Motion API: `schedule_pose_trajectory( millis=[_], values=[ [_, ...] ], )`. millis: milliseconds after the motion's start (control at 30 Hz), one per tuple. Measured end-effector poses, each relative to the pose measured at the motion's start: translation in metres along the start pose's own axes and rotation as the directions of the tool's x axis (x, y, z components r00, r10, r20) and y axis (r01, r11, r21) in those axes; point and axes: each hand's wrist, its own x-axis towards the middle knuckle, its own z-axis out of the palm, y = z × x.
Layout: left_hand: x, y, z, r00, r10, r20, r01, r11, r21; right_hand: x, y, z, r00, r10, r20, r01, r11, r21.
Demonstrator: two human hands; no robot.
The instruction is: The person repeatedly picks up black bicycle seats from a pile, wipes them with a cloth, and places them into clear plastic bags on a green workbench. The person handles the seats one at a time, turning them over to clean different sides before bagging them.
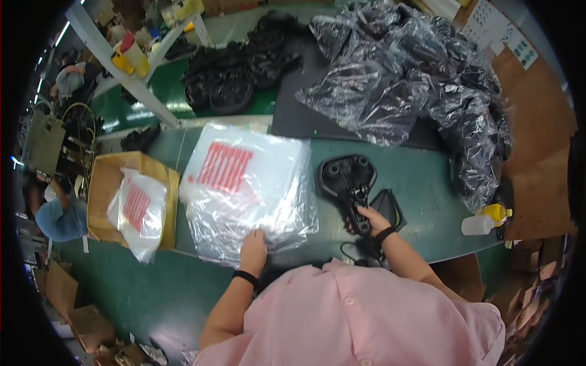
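Observation:
My right hand [372,221] is closed round the narrow nose of a black bicycle saddle [339,175]. The saddle has its underside up, with the wide rear end pointing away from me. Beside its nose lies a flat black piece [389,206], partly behind my hand. To the left, my left hand [254,246] is closed at the near edge of a clear plastic bag [278,229], its fingertips pinching the film. That bag is the top of a flat stack with red printing [226,169].
Bagged black saddles [397,73] pile up at the back right on a dark mat [299,116]. Unbagged saddles [232,82] lie farther back. A cardboard box [104,189] with a plastic bag stands left. A bottle [479,225] stands at the right edge. Other people are at far left.

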Motion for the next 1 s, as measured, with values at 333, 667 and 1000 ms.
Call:
schedule_pose_trajectory(
  millis=[333,667,1000],
  values=[
    [0.038,0.020,-0.046,0.949,-0.313,0.039,0.275,0.758,-0.591,-0.017,-0.016,0.036,0.994,-0.037,0.106,0.052,0.989,-0.140],
    [0.110,0.073,-0.003,0.984,-0.144,0.109,0.176,0.623,-0.762,0.028,-0.013,0.146,0.950,-0.021,0.311,0.067,0.988,-0.136],
    [0.063,-0.023,-0.100,0.868,-0.360,0.343,-0.022,-0.717,-0.697,0.062,-0.028,0.128,0.961,-0.277,-0.005,0.241,0.845,-0.477]
  ],
)
